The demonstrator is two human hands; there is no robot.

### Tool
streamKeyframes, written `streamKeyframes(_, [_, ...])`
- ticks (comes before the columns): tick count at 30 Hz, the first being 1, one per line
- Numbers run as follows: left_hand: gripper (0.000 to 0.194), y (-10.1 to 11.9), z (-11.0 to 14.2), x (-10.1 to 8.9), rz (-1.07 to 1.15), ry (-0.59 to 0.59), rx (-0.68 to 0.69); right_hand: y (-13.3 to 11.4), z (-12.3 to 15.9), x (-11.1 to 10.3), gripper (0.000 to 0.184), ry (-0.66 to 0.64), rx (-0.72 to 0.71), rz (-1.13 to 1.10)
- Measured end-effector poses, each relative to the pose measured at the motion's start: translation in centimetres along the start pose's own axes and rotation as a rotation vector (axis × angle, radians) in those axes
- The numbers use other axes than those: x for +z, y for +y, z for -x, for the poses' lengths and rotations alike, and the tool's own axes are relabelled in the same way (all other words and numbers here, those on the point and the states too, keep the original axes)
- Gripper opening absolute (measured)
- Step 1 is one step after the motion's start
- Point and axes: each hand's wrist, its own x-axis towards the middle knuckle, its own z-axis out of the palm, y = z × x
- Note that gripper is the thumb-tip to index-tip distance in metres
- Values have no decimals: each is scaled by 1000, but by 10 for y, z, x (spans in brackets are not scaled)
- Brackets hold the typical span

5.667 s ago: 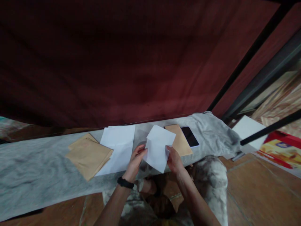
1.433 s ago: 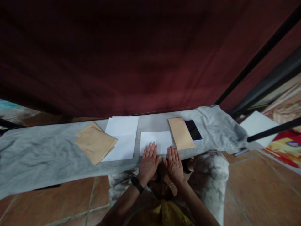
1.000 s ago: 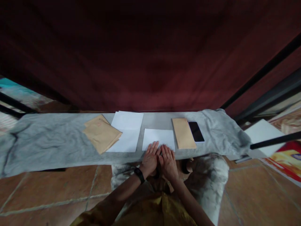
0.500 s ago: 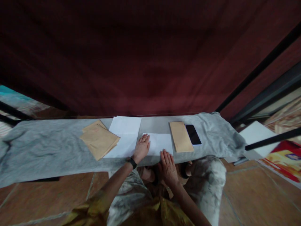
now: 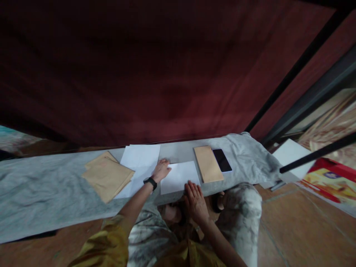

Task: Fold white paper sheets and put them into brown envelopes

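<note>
A white sheet of paper [image 5: 180,178], seemingly folded, lies on the grey cloth-covered bench in front of me. My left hand [image 5: 161,170], with a dark watch on its wrist, rests at the sheet's upper left corner, fingers stretched out and pointing right. Flat on the lower right edge of the same sheet are the fingers of my right hand [image 5: 196,203]. Just left of my left hand lie more white sheets [image 5: 143,157], partly under brown envelopes [image 5: 109,176]. To the right of the folded sheet is another brown envelope or stack [image 5: 209,164].
A phone [image 5: 222,160] with a dark screen lies beside the right-hand envelope. The grey cloth [image 5: 50,189] covers the long narrow bench. A dark red curtain [image 5: 167,92] hangs behind it. Black poles and a red and yellow package [image 5: 330,181] are at the right.
My left hand has slid left, off the middle of the folded sheet to its upper left corner. My right hand stays at the lower right edge. The view has shifted slightly.
</note>
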Motion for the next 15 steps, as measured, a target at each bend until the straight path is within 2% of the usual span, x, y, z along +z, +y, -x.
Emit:
streamKeyframes(3, [6, -8, 7, -3, 175, -17, -112, -2, -3, -1, 54, -7, -10, -22])
streamKeyframes(5, [12, -13, 17, -4, 304, -21, -193, -6, -5, 0, 59, -12, -29, -45])
streamKeyframes(11, [24, -24, 63, 3, 743, -6, -411, -18, -11, 3, 62, -48, -22, -97])
streamKeyframes(15, [33, -28, 85, 9, 981, -58, -530, -16, -12, 2, 71, -63, -33, -156])
